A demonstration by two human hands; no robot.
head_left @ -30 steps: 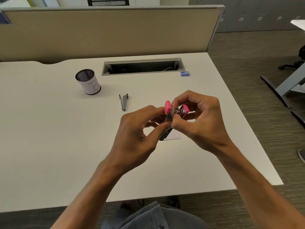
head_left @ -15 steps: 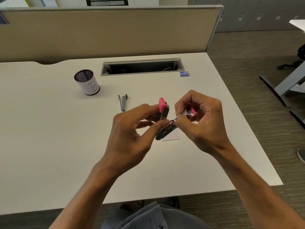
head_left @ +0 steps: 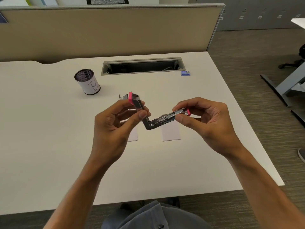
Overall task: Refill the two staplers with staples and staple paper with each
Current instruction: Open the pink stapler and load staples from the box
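Note:
A small pink and metal stapler is held above the white desk, swung wide open at its hinge into a V. My left hand pinches the left arm with its pink end up. My right hand pinches the right arm, the staple channel facing up. A second, metal stapler lies on the desk behind my left hand, mostly hidden. Two white paper slips lie under the hands, one at right, one partly covered. A small blue staple box sits at the back right.
A black mesh pen cup with a white label stands at back left. An open cable tray slot runs along the rear of the desk before a tan partition. The desk's right edge drops to carpeted floor with another desk's legs.
The stapler has been swung from nearly closed to wide open. My right hand moved right with one arm, and my left hand moved left and up with the other. The second paper slip came into view.

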